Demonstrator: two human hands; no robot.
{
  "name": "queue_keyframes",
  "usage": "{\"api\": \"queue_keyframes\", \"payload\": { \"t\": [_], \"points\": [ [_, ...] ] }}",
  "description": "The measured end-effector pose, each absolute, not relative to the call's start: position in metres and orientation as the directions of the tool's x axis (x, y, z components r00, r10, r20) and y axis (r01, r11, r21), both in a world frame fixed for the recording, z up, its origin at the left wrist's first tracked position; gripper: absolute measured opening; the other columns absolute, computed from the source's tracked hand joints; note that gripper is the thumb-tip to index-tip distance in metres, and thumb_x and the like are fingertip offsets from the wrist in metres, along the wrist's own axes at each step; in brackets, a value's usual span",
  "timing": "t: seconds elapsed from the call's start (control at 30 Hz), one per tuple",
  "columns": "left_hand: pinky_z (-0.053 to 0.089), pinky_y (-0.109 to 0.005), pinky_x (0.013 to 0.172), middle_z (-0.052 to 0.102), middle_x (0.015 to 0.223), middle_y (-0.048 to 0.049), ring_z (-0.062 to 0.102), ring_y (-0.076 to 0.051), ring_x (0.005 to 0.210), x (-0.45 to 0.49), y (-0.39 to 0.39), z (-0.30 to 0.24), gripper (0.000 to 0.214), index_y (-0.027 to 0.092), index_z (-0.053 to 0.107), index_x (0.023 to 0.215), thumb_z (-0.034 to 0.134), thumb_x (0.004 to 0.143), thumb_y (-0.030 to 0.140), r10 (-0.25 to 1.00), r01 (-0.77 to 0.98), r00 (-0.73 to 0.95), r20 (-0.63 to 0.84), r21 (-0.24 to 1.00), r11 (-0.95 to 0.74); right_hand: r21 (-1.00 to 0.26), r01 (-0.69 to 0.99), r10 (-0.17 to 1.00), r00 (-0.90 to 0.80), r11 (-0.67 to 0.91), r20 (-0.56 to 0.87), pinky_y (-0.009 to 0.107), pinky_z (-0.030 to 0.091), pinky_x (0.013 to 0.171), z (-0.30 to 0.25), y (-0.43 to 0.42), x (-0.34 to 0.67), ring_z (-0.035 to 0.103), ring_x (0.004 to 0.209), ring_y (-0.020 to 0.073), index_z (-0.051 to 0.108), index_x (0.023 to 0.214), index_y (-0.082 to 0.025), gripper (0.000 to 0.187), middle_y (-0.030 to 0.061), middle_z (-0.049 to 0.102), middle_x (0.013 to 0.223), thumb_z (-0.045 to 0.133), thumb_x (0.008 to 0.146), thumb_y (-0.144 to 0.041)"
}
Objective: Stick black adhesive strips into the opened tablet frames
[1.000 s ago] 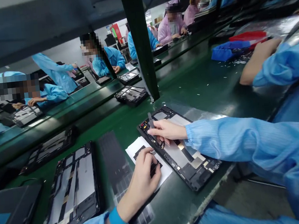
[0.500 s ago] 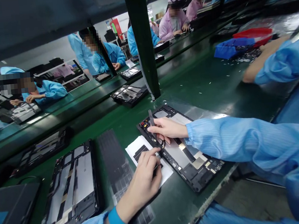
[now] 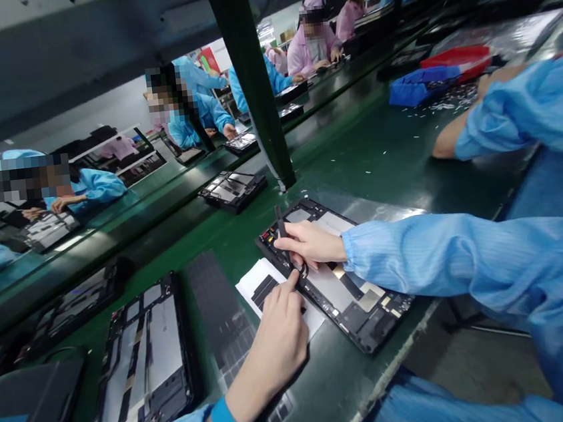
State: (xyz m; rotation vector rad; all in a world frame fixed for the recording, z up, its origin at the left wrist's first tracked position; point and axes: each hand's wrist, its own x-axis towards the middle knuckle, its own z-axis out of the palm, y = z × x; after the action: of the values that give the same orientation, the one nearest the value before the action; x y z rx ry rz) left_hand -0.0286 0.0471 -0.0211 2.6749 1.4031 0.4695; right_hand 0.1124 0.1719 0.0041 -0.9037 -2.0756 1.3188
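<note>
An opened tablet [image 3: 338, 292] lies on the green bench with its inner parts, silver battery areas and ribbon cables exposed. My right hand [image 3: 310, 243] is over its upper left part, closed around dark tweezers [image 3: 280, 223] held nearly upright. The tweezers' tips are hidden by my fingers. My left hand [image 3: 278, 325] reaches in from below, index finger stretched out to the tablet's left edge beside a short black cable [image 3: 304, 269]. Its other fingers curl loosely, with nothing visible in them. Under this hand lies a white sheet [image 3: 248, 280] bearing black strips.
Left of the sheet lies a clear film with dark strips [image 3: 214, 292]. Another opened tablet [image 3: 159, 338] rests farther left. Beyond the green post [image 3: 252, 80], co-workers sit along the line. Blue [image 3: 407, 90] and red [image 3: 467, 60] bins stand near a neighbour's arm [image 3: 513, 113].
My left index finger has straightened and moved closer to the fingers of my right hand at the tablet's edge. My right hand keeps the tweezers, now tilted slightly differently. The view has shifted slightly.
</note>
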Motion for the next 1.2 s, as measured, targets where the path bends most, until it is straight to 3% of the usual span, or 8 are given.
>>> {"api": "queue_keyframes", "payload": {
  "t": [0.17,0.37,0.57,0.8,0.9,1.0,1.1,1.2],
  "points": [
    [0.044,-0.042,0.085,0.045,0.123,-0.0153,0.046,-0.025,0.102,-0.026,0.04,-0.012,0.021,0.015,0.042,0.092,0.035,0.077,0.001,0.764,0.748,0.616,0.191,0.164,-0.643,-0.935,0.223,0.759,-0.647,0.277,0.07,0.013,0.028,0.022,0.0,0.173,0.112,0.04,0.023,0.0055,0.042,0.082,-0.017,0.014,-0.0082,0.046,0.043,0.042,0.087,-0.03],
    [0.034,-0.044,0.099,0.036,0.13,-0.0162,0.029,-0.025,0.125,-0.031,0.04,-0.02,0.018,0.016,0.042,0.094,0.039,0.079,0.006,0.834,0.738,0.47,0.289,0.39,-0.551,-0.948,0.207,0.762,-0.645,0.242,0.054,0.013,0.027,0.022,0.003,0.173,0.113,0.039,0.022,0.0055,0.042,0.081,-0.017,0.013,-0.0083,0.046,0.042,0.042,0.087,-0.028],
    [0.028,-0.048,0.103,0.055,0.093,-0.0076,0.045,-0.024,0.114,-0.008,0.027,-0.017,0.047,0.015,0.034,0.12,0.044,0.074,0.009,0.935,0.685,0.289,0.205,0.638,-0.351,-0.948,0.196,0.754,-0.654,0.252,0.065,0.014,0.026,0.022,0.0,0.173,0.112,0.039,0.023,0.0057,0.045,0.085,-0.017,0.018,-0.008,0.046,0.042,0.044,0.086,-0.035],
    [0.047,-0.027,0.067,0.063,0.076,-0.004,0.06,-0.017,0.07,-0.008,0.04,0.018,0.003,0.019,0.051,0.077,0.048,0.075,0.018,0.959,0.692,0.264,0.105,0.672,-0.264,-0.883,0.333,0.794,-0.604,0.331,0.07,0.018,0.037,0.039,0.027,0.176,0.135,0.049,0.038,0.0081,0.045,0.064,-0.015,0.033,-0.003,0.049,0.048,0.042,0.085,-0.04],
    [0.037,-0.022,0.045,0.058,0.052,-0.0021,0.052,-0.013,0.045,-0.024,0.078,0.026,0.028,0.017,0.048,0.057,0.041,0.081,0.03,0.993,0.788,0.102,0.059,0.605,-0.117,-0.613,0.631,0.834,-0.544,0.475,0.087,0.022,0.037,0.05,0.04,0.182,0.174,0.054,0.051,0.0129,0.052,0.067,-0.015,0.022,0.0007,0.056,0.056,0.049,0.082,-0.032],
    [0.029,-0.024,0.039,0.045,0.032,-0.001,0.041,-0.011,0.03,-0.032,0.103,0.025,0.046,0.018,0.042,0.036,0.047,0.077,0.039,0.996,0.79,0.086,-0.008,0.61,-0.063,-0.337,0.87,0.929,-0.366,0.36,0.047,0.027,0.037,0.059,0.035,0.192,0.206,0.057,0.068,0.0206,0.053,0.066,-0.015,0.022,0.0088,0.061,0.071,0.049,0.082,-0.029],
    [0.027,-0.025,0.038,0.038,0.025,0.0,0.034,-0.01,0.025,-0.025,0.105,0.015,0.053,0.019,0.036,0.027,0.053,0.073,0.04,0.992,0.735,0.124,-0.034,0.674,-0.068,-0.321,0.897,0.93,-0.353,0.304,-0.103,0.03,0.039,0.061,0.018,0.195,0.22,0.058,0.07,0.0229,0.054,0.064,-0.017,0.029,0.0134,0.062,0.075,0.047,0.082,-0.038],
    [0.026,-0.025,0.039,0.038,0.028,0.0007,0.034,-0.009,0.028,-0.013,0.097,0.008,0.051,0.02,0.037,0.031,0.05,0.076,0.039,0.996,0.652,0.084,0.018,0.755,-0.069,-0.403,0.858,0.92,-0.381,0.317,-0.088,0.03,0.041,0.06,0.002,0.192,0.221,0.059,0.07,0.0227,0.053,0.062,-0.019,0.032,0.0141,0.062,0.076,0.046,0.08,-0.044]
  ]
}}
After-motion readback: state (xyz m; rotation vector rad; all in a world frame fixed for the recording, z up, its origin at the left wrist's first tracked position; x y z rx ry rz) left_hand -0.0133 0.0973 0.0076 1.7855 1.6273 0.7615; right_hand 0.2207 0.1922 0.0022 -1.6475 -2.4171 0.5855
